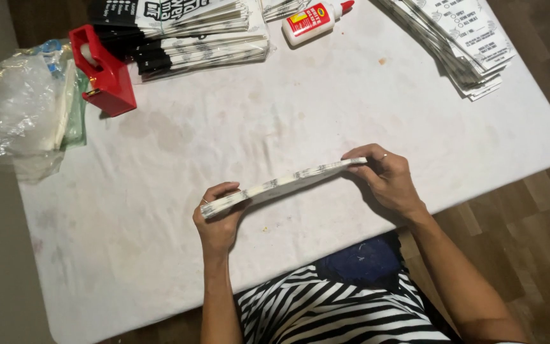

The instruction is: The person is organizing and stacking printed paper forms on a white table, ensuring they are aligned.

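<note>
My left hand [219, 220] was curled tight around one end of a thin stack of printed sheets [284, 184], thumb on top. My right hand [386, 178] pinched the other end, fingers hooked over it, wrist bent. I held the stack edge-on above the near edge of the white table [179, 267], both forearms reaching in from that side. Toward the far edge lay a red tape dispenser [104, 75], a glue bottle [313, 20] and more stacked prints [459, 38].

White table [326, 121]: glue bottle [313, 19], red tape dispenser [106, 76], leaflet stacks [466, 44], prob. plastic bag [23, 108].
</note>
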